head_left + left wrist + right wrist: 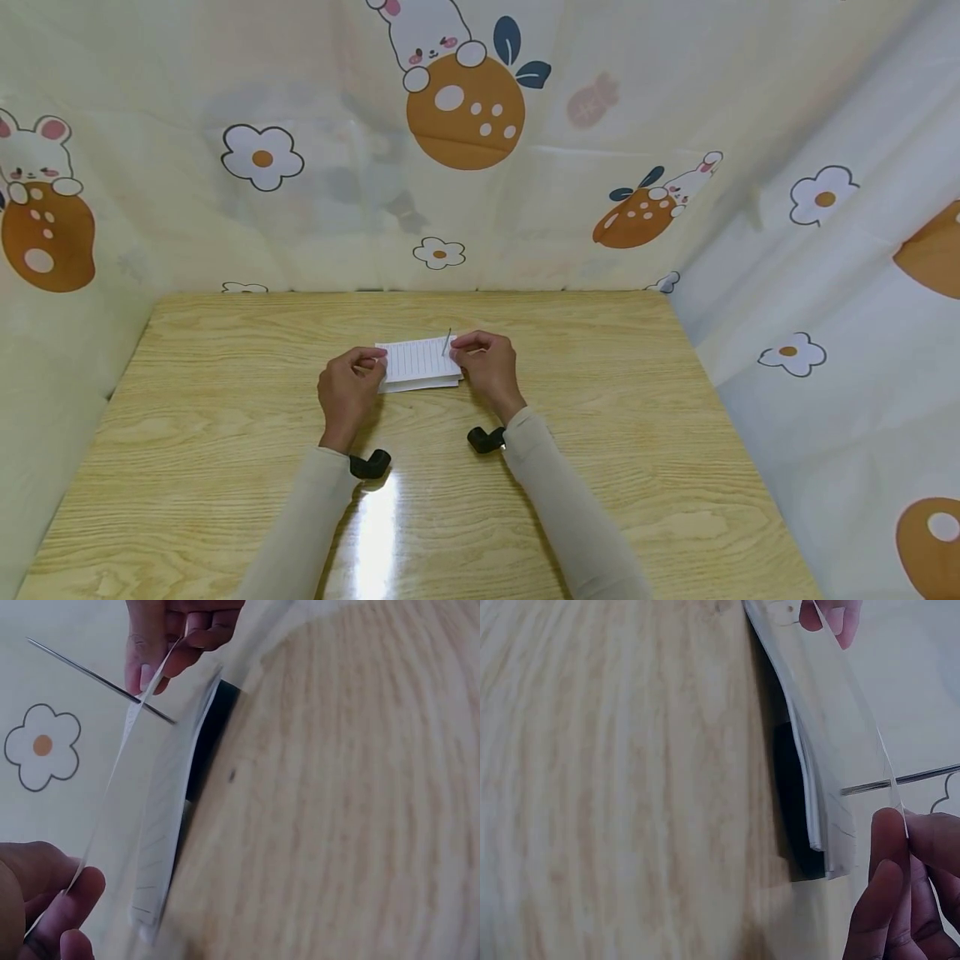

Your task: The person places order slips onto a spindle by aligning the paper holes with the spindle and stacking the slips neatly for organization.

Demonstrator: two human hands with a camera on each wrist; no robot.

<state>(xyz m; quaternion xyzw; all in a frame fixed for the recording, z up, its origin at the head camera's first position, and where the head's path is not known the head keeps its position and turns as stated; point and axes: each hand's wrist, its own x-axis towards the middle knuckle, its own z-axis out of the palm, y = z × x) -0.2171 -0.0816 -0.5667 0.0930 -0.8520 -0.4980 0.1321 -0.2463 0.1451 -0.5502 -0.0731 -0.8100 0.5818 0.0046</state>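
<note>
My left hand (348,390) pinches the left end of a thin white lined paper sheet (417,358). The right hand (489,368) pinches its other end, close to a thin metal spike (446,342). In the left wrist view the spike (82,671) runs through the sheet and stands out beyond it. Under the held sheet lie more white lined papers (161,817), apart from it along most of their length. A dark base (212,739) shows beneath these papers; the right wrist view also shows the dark base (791,795). Its full shape is hidden by the paper.
The wood-grain table (615,433) extends around both hands. A pale printed curtain (330,208) with flowers and rabbits hangs behind it and along the sides. Black wrist cameras sit on both wrists, the left camera (371,464) and the right camera (486,440).
</note>
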